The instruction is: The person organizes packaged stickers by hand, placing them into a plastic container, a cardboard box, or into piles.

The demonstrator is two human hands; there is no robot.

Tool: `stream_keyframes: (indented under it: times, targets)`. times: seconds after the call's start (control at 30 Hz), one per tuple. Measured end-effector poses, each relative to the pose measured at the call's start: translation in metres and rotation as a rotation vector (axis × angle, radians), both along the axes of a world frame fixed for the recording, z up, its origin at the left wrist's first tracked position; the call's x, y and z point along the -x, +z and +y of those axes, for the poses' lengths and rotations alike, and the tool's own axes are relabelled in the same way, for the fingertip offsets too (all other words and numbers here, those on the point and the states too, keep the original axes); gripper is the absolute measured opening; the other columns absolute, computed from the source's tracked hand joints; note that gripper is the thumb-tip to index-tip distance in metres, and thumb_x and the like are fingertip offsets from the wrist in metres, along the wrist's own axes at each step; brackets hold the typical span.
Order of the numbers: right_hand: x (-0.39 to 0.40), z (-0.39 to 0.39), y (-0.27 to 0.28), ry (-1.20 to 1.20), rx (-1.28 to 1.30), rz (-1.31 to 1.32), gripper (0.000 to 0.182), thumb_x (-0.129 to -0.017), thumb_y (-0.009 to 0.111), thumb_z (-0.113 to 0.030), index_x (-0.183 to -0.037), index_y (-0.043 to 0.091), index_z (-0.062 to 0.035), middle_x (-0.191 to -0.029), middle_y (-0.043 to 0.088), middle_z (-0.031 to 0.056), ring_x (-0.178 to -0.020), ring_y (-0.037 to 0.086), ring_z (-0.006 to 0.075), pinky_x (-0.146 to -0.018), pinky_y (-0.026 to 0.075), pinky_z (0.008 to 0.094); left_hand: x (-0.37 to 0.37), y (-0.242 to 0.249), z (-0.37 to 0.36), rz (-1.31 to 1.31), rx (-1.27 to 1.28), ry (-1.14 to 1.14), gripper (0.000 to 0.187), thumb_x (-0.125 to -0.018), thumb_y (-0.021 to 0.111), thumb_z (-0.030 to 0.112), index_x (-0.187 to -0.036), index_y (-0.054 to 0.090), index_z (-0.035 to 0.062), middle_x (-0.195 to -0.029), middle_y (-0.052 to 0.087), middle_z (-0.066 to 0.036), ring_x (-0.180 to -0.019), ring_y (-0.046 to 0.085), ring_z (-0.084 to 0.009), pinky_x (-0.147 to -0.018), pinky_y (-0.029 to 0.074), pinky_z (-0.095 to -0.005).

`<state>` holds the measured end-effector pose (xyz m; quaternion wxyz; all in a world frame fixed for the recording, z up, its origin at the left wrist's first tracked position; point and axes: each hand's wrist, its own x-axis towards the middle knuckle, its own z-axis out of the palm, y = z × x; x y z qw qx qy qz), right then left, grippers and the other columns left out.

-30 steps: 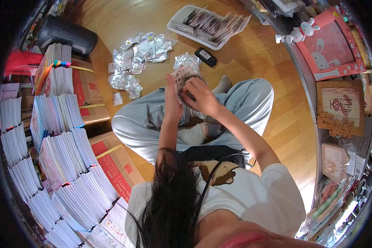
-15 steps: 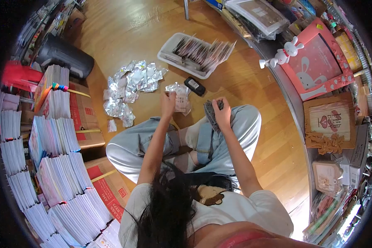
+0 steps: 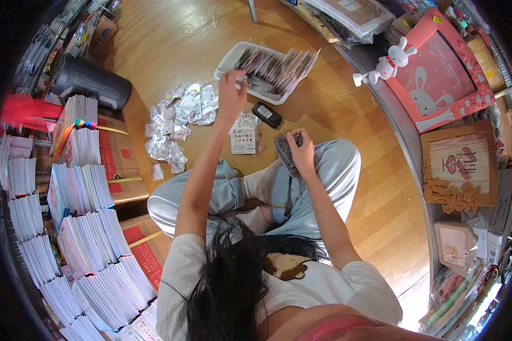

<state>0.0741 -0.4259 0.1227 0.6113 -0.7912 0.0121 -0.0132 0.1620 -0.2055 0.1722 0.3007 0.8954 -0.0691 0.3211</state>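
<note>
My left hand is stretched forward at the near left rim of a white plastic tray. Its fingers are bent together; whatever they hold is too small to name. Upright thin packets fill the tray. By my right knee, my right hand grips a dark grey speckled cloth. A white printed card in a clear bag lies flat on the floor between my arms. Just beyond it rests a small black oblong object with a pale label. Silvery clear packets are heaped to the left.
Stacks of booklets and cardboard boxes line my left side, with a dark bin behind them. On the right, a low shelf edge carries a pink rabbit picture frame and a wooden frame.
My left hand has moved forward from the bagged card to the tray's rim, uncovering the card's printed face. My right hand stays near the knee with the grey cloth.
</note>
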Motion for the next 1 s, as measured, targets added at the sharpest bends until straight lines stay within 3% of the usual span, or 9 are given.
stream_keyframes:
  times: [0.2, 0.27, 0.37, 0.4, 0.5, 0.6, 0.8, 0.9, 1.0]
  targets:
    - [-0.002, 0.000, -0.002, 0.022, -0.013, -0.001, 0.020, -0.080, 0.061, -0.021, -0.084, 0.055, -0.0015, -0.079, 0.061, 0.0150, -0.077, 0.061, 0.0303, -0.071, 0.045, 0.0357, -0.069, 0.137, -0.095, -0.407, -0.308, -0.249, 0.041, -0.081, 0.062, 0.023, -0.116, 0.049, 0.0062, -0.113, 0.053, -0.013, -0.106, 0.051, -0.0310, -0.092, 0.039, -0.0375]
    - [-0.001, 0.000, -0.002, 0.011, -0.001, 0.005, 0.021, -0.080, 0.061, -0.021, -0.084, 0.055, -0.0012, -0.079, 0.061, 0.0149, -0.077, 0.060, 0.0305, -0.070, 0.045, 0.0356, -0.076, 0.184, -0.121, -0.111, -0.421, -0.271, 0.082, -0.073, 0.067, 0.041, -0.138, 0.024, 0.0150, -0.144, 0.021, -0.013, -0.129, 0.028, -0.0310, -0.104, 0.027, -0.0451]
    - [-0.002, -0.001, -0.004, 0.000, -0.034, -0.004, 0.021, -0.080, 0.061, -0.020, -0.084, 0.055, -0.0008, -0.078, 0.061, 0.0148, -0.075, 0.060, 0.0304, -0.070, 0.045, 0.0352, -0.106, 0.197, -0.144, -0.138, -0.698, -0.318, 0.086, -0.071, 0.069, 0.039, -0.138, 0.022, 0.0143, -0.142, 0.022, -0.016, -0.126, 0.033, -0.0311, -0.099, 0.034, -0.0453]
    - [-0.002, -0.001, -0.005, -0.002, -0.056, -0.009, 0.021, -0.080, 0.061, -0.020, -0.084, 0.055, -0.0007, -0.078, 0.060, 0.0148, -0.075, 0.060, 0.0304, -0.070, 0.045, 0.0349, -0.104, 0.197, -0.144, -0.087, -0.688, -0.364, 0.077, -0.070, 0.068, 0.037, -0.134, 0.031, 0.0123, -0.137, 0.034, -0.012, -0.118, 0.043, -0.0310, -0.094, 0.040, -0.0429]
    - [-0.002, -0.002, -0.003, 0.004, -0.056, 0.025, 0.022, -0.080, 0.061, -0.020, -0.084, 0.055, -0.0003, -0.078, 0.060, 0.0149, -0.074, 0.060, 0.0293, -0.069, 0.045, 0.0342, -0.120, 0.188, -0.147, 0.022, -0.819, -0.314, 0.062, -0.075, 0.064, 0.031, -0.128, 0.040, 0.0101, -0.128, 0.047, -0.010, -0.108, 0.052, -0.0296, -0.087, 0.045, -0.0399]
    - [-0.002, -0.001, -0.002, 0.004, -0.045, 0.031, 0.022, -0.080, 0.061, -0.021, -0.085, 0.055, -0.0003, -0.077, 0.060, 0.0153, -0.073, 0.060, 0.0287, -0.068, 0.045, 0.0343, -0.122, 0.183, -0.145, 0.023, -0.652, -0.380, 0.048, -0.080, 0.058, 0.024, -0.123, 0.045, 0.0089, -0.120, 0.053, -0.009, -0.100, 0.057, -0.0286, -0.081, 0.048, -0.0383]
    - [-0.002, -0.002, 0.002, 0.007, -0.089, 0.068, 0.025, -0.080, 0.062, -0.023, -0.086, 0.055, -0.0002, -0.076, 0.060, 0.0165, -0.072, 0.060, 0.0294, -0.067, 0.045, 0.0348, -0.129, 0.200, -0.140, -0.046, -0.750, -0.360, 0.044, -0.080, 0.058, 0.015, -0.121, 0.045, 0.0073, -0.120, 0.052, -0.015, -0.097, 0.058, -0.0302, -0.078, 0.050, -0.0365]
    - [-0.002, -0.001, -0.001, -0.008, -0.101, 0.095, 0.023, -0.081, 0.061, -0.023, -0.084, 0.056, -0.0013, -0.076, 0.060, 0.0132, -0.071, 0.057, 0.0220, -0.069, 0.044, 0.0323, -0.148, 0.214, -0.132, -0.180, -0.516, -0.499, 0.038, -0.081, 0.057, 0.014, -0.116, 0.046, 0.0070, -0.104, 0.056, -0.015, -0.096, 0.055, -0.0308, -0.079, 0.047, -0.0378]
    - [-0.007, 0.004, -0.016, -0.016, -0.023, 0.058, 0.029, -0.080, 0.061, -0.028, -0.086, 0.055, -0.0004, -0.077, 0.060, 0.0176, -0.074, 0.060, 0.0326, -0.069, 0.045, 0.0370, -0.163, 0.236, -0.132, -0.241, -0.478, -0.490, 0.025, -0.081, 0.057, 0.017, -0.102, 0.055, 0.0044, -0.097, 0.056, -0.014, -0.093, 0.054, -0.0311, -0.078, 0.045, -0.0377]
